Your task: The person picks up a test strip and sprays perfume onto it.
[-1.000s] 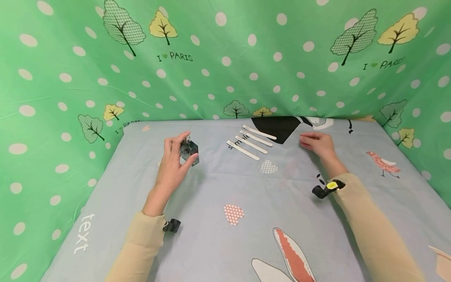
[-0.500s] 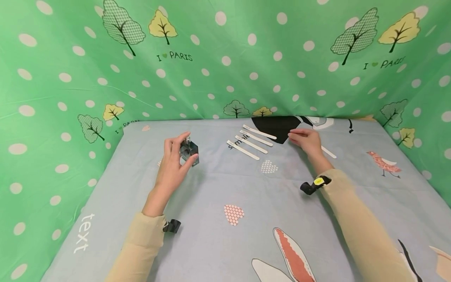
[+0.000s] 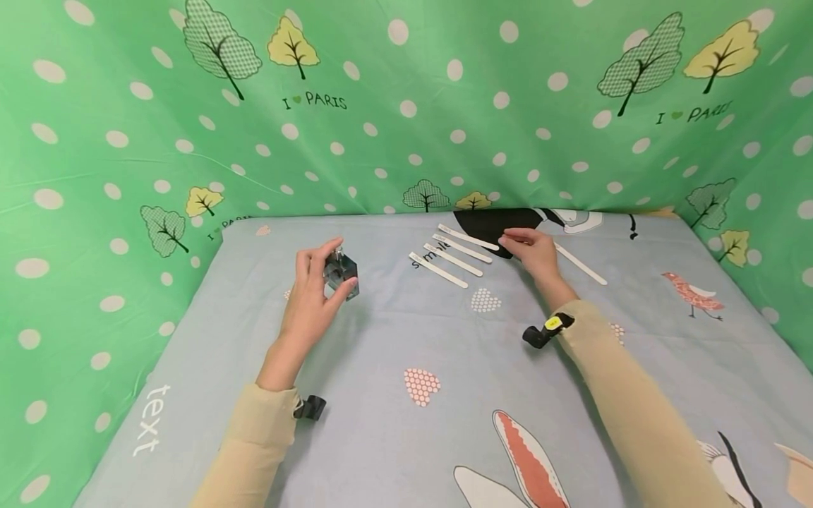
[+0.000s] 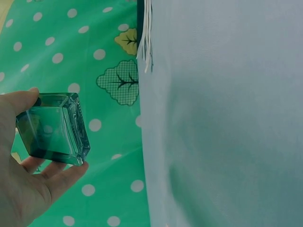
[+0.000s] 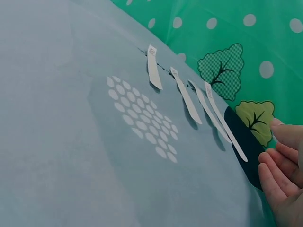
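Head view: white strips (image 3: 454,261) on blue-grey cloth (image 3: 508,367), green curtain (image 3: 356,159) behind.

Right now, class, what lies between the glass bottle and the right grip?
In the head view, four white strips lie side by side on the cloth between the glass bottle and the right grip. The cloth from bottle to strips is bare.

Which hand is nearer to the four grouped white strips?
The right hand, just right of the strips. The left hand, holding a bottle, is farther, to their left.
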The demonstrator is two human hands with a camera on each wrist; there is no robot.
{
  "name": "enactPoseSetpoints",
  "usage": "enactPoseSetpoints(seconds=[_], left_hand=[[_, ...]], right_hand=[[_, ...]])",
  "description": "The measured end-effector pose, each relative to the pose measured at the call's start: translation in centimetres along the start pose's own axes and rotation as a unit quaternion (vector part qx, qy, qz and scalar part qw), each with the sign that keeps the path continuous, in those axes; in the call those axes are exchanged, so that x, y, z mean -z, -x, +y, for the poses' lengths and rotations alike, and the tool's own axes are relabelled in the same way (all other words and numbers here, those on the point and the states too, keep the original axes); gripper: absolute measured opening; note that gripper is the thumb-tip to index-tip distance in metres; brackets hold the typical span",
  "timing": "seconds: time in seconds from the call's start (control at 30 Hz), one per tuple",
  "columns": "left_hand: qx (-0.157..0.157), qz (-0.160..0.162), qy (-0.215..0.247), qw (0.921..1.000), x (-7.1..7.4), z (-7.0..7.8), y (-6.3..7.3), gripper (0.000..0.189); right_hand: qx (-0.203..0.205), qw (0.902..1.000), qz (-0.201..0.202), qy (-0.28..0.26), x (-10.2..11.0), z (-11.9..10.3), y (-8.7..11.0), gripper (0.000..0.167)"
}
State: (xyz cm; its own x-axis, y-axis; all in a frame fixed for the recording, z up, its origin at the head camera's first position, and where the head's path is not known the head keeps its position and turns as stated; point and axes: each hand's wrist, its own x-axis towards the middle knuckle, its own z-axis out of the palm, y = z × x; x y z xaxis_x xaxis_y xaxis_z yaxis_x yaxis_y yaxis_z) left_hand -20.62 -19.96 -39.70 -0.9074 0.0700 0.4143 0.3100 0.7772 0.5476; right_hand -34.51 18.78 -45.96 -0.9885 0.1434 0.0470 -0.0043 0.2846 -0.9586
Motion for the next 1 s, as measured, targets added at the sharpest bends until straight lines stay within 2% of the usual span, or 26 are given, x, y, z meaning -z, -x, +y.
enactPoseSetpoints(seconds=[0.37,0.6,1.0], left_hand=[[-0.01,-0.004,0.008,0.9999,-0.6,0.1,-0.2,0.066],[0.001,-0.011,0.013,0.9999,-0.5,0.3,-0.2,0.065],[0.007,-0.007,0.036,0.9993,-0.6,0.2,-0.2,0.065]], right_hand=[[0.014,0.9997,0.014,0.016,-0.6,0.6,-0.1,0.039],[0.014,0.9995,0.016,0.021,-0.9,0.7,0.1,0.037],[0.039,0.998,0.026,0.042,-2.0,0.8,-0.1,0.035]])
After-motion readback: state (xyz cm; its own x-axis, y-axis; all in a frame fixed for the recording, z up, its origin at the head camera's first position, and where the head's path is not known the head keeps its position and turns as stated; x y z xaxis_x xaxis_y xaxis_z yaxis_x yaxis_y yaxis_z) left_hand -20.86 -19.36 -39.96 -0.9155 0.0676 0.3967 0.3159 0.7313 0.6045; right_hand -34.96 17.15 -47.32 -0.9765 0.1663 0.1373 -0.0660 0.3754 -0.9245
